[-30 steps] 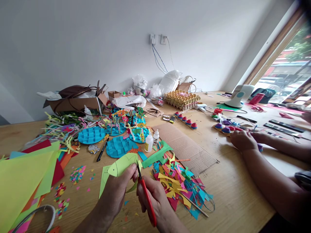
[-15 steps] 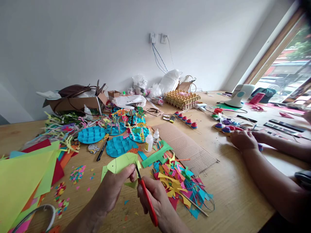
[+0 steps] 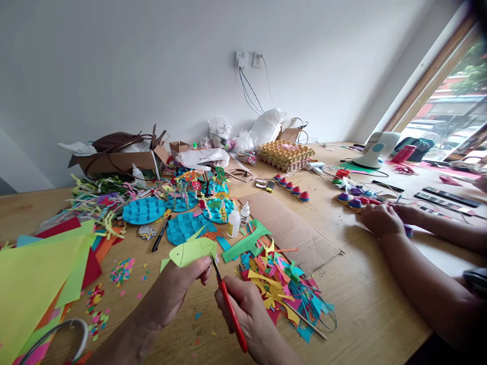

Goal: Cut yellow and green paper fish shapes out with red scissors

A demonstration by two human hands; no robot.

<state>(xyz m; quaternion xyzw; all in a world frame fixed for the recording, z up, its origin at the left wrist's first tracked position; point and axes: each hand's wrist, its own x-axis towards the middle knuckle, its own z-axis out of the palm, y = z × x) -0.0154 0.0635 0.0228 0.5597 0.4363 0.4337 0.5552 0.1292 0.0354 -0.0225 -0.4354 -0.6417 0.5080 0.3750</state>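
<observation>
Between the thumb and fingers of my left hand [image 3: 182, 284] is a light green paper fish [image 3: 192, 251], with an eye and lines drawn on it in dark ink. A narrow strip of the same paper sticks up from its upper edge. My right hand [image 3: 243, 309] grips red-handled scissors [image 3: 233, 317], their dark blades pointing up at the tail end of the fish. Behind the fish lie a round blue paper base [image 3: 186, 226] and an orange paper fish [image 3: 212, 234]. Just right of the scissors spreads a heap of coloured paper scraps [image 3: 272, 284].
Coloured paper sheets [image 3: 41, 274] lie at the left, a black marker [image 3: 161, 234] near the middle. Two glue bottles [image 3: 233, 223] stand beside a cardboard sheet [image 3: 289, 228]. At the right, another person's hands [image 3: 382, 219] work on a painted egg-carton strip [image 3: 349, 201].
The strip along the upper edge of the green fish now stands away from it, and the outline there looks freer. The fish has tilted slightly; both hands have barely moved.
</observation>
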